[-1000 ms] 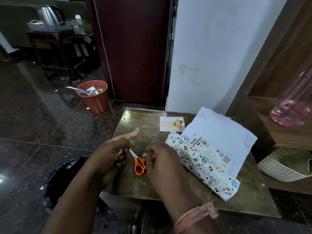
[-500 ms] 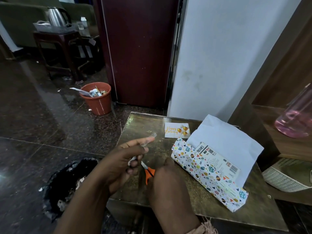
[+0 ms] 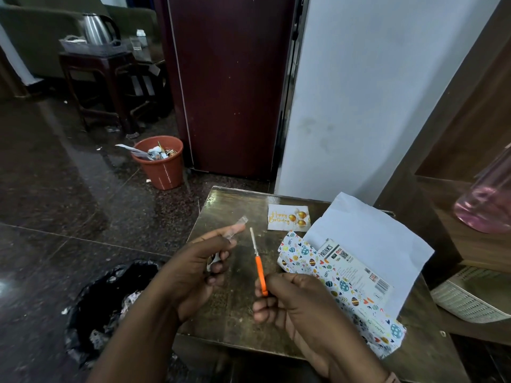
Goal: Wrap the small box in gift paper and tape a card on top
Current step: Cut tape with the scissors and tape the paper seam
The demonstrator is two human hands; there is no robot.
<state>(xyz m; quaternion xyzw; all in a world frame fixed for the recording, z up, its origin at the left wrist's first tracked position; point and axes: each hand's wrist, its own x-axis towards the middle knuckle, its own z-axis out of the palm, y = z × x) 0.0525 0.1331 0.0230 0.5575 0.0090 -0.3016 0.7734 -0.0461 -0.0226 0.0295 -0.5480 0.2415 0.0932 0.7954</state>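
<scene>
The small box (image 3: 356, 275) lies on the table (image 3: 232, 310), half wrapped in patterned gift paper (image 3: 307, 261) whose white flap (image 3: 367, 241) stands up behind it. A "Happy Birthday" card (image 3: 287, 217) lies flat beyond the box. My left hand (image 3: 193, 269) holds a small tape roll (image 3: 214, 259) in its curled fingers, and a clear strip of tape (image 3: 238, 225) sticks out past the forefinger. My right hand (image 3: 293, 302) grips orange-handled scissors (image 3: 260, 269), blades pointing away, just right of the tape strip and above the table.
An orange bin (image 3: 163, 167) with scraps stands on the floor to the far left. A black bin bag (image 3: 110, 302) sits by the table's left side. A white basket (image 3: 470, 297) and a pink bottle (image 3: 486, 200) are on shelves at right.
My right hand picked the scissors up off the table and raised them with blades pointing forward. The left hand keeps the tape strip held out.
</scene>
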